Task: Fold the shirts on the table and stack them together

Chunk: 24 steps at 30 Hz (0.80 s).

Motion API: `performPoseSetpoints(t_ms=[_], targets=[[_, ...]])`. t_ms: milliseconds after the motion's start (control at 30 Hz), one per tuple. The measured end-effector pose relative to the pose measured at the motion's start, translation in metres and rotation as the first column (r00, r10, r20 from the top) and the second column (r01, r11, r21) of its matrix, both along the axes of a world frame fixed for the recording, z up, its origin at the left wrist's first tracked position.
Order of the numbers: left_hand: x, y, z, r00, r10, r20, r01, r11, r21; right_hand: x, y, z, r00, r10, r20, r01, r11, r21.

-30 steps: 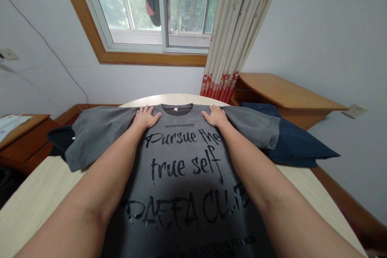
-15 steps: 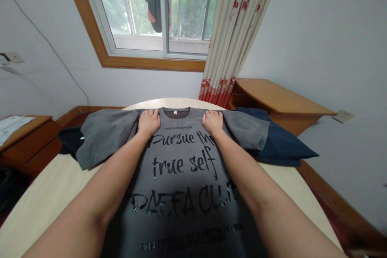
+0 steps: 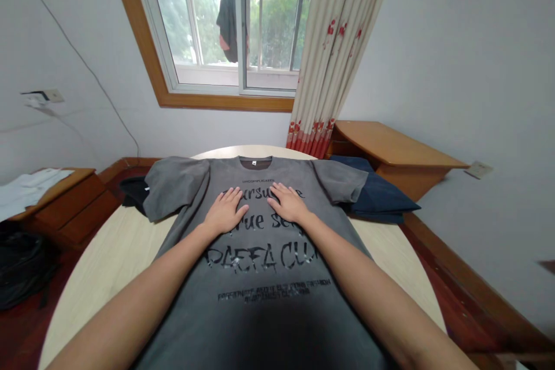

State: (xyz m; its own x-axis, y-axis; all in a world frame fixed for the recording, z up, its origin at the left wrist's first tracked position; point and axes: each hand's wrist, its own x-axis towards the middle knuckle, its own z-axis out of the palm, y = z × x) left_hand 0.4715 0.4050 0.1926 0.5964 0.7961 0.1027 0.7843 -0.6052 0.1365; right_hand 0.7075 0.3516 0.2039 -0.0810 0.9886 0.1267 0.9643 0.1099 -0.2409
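A grey T-shirt with black lettering lies spread face up on a round, light wooden table. My left hand rests flat on the chest print, fingers stretched out and together. My right hand lies flat beside it on the print, fingers apart. Both palms press on the cloth and hold nothing. The collar points away from me, and both sleeves are spread out to the sides.
A folded dark blue garment lies at the table's far right, and a black one peeks out past the left sleeve. Wooden furniture stands right, a cabinet left, a black bag on the floor.
Both hands slid from the shoulders beside the collar down and inward to the middle of the chest print. The view pulled back, so more of the shirt and floor shows.
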Motion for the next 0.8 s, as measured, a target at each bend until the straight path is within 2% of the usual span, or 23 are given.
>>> performPoseSetpoints(t_ms=[200,333,567,800], targets=[[-0.048,-0.012,0.002,0.998,0.053,0.016,-0.053,0.999,-0.012,0.042,-0.046,-0.005,0.993,-0.112,-0.029,0.113,0.993,0.027],[-0.066,-0.012,0.002,0.998,0.003,0.07,-0.003,1.0,-0.002,0.066,-0.064,-0.009,0.991,-0.124,-0.043,0.127,0.989,0.073],[-0.094,-0.01,0.003,0.988,-0.051,0.144,0.057,0.998,-0.032,0.087,-0.072,-0.014,0.995,-0.06,-0.079,0.069,0.99,0.12],[-0.095,-0.003,0.002,0.983,-0.046,0.179,0.054,0.998,-0.035,0.09,-0.073,-0.013,0.987,-0.076,-0.139,0.091,0.99,0.106]])
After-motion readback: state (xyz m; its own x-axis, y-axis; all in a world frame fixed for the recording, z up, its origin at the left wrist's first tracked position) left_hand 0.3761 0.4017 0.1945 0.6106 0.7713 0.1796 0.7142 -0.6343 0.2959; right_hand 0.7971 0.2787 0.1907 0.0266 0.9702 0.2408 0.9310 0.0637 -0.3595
